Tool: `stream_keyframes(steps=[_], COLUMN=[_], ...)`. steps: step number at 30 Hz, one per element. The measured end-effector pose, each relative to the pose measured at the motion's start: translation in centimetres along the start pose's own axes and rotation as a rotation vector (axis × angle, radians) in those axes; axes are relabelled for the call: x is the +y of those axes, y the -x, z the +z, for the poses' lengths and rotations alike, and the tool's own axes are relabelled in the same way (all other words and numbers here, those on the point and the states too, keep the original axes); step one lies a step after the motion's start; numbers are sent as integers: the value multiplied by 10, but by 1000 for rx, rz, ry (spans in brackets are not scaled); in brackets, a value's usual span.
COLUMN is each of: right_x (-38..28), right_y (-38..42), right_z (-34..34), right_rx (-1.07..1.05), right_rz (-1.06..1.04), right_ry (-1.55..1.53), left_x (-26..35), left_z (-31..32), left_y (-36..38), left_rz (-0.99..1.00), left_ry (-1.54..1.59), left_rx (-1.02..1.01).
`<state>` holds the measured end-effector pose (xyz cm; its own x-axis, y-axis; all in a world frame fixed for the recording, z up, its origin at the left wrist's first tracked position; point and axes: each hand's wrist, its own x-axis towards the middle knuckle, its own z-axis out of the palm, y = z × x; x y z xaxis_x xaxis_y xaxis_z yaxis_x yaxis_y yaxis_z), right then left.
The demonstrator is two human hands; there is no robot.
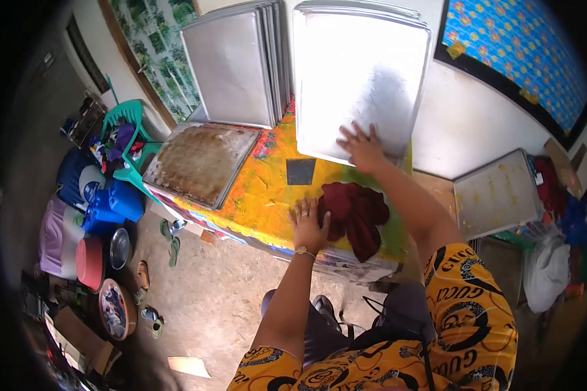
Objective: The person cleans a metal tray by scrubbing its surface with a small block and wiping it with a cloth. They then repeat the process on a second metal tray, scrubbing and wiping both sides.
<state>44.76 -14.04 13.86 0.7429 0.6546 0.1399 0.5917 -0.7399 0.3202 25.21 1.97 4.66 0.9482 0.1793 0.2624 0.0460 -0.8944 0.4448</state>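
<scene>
My left hand [308, 226] lies with fingers spread on the yellow patterned tablecloth [241, 189], near its front edge. Just right of it is a crumpled dark red cloth [353, 215]. My right hand [362, 148] reaches forward, fingers apart, against the lower part of a bright metal tray [352, 78]. That tray is at the front of a stack leaning upright on the wall. A small dark square [300, 172] lies on the tablecloth between my hands. Neither hand is closed around anything.
A second upright stack of trays [231, 72] leans at the back left. A browned, stained tray [202, 159] lies flat on the table's left. Left on the floor are a green chair [127, 133], blue jerrycans [114, 205] and basins [91, 260]. Another tray [496, 199] stands at right.
</scene>
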Motion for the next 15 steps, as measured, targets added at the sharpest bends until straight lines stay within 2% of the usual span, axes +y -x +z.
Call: stream_keyframes(steps=[1,3,6,8,10,12,13,14,15], right_x=[-8,-18,-11,2,18,32,24,11,5], right_y=[11,40,124,201,295,401,451,505,528], right_z=[11,36,58,37,68,137,157,183,182], right_rx=[-62,64,432,234,234,-196,-210,-318,-576], right_rz=[-22,-19,331,810,985,1258,1303,996,1162], right_ry=[-119,-581,-805,-694,-596,-736,-867,-546,-753], left_x=[-1,-1,-1,-2,-6,-11,-11,-8,-5], left_z=[1,2,3,6,10,13,14,15,13], left_y=[1,0,-2,-3,-2,-6,-6,-5,-4], left_rz=[-8,-7,-14,3,35,73,89,78,62], left_ry=[-4,-16,-49,-71,-76,-58,-44,-57,-72], left_rx=[-2,-10,-17,-13,-4,3,13,17,27])
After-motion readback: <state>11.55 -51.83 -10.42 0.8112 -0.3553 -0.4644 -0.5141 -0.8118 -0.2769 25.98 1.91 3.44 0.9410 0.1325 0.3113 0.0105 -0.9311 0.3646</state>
